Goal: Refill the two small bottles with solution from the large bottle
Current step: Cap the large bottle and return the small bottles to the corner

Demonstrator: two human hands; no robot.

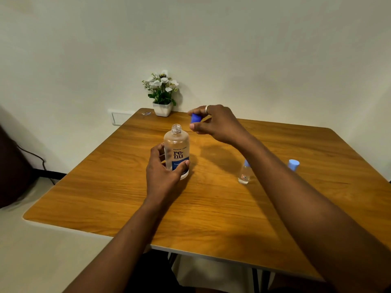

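1. Large bottle [176,152]: clear, upright near the middle of the wooden tabletop [105,187]. Neck open, no cap on it. Label reads "re-nu" above a blue band.
2. Left hand [163,168]: wrapped around the lower body of the large bottle, thumb across the blue band, fingers [155,150] curled round the far side. Bottle base rests on the tabletop.
3. Right hand [213,123]: raised above the tabletop, just right of and slightly beyond the bottle neck. Its fingers are pinched closed on a blue cap [195,118]. Ring [207,109] on one finger.
4. First small bottle [244,173]: clear, light blue cap on, upright, well right of the large bottle; partly hidden by the right forearm.
5. Second small bottle [293,164]: only its light blue cap shows above the forearm, further right.
6. Far edge of the tabletop: white pot of white flowers [162,94] against the wall. Small clear item [146,113] beside it, too small to identify.
7. Wall socket plate [120,117] left of the pot.
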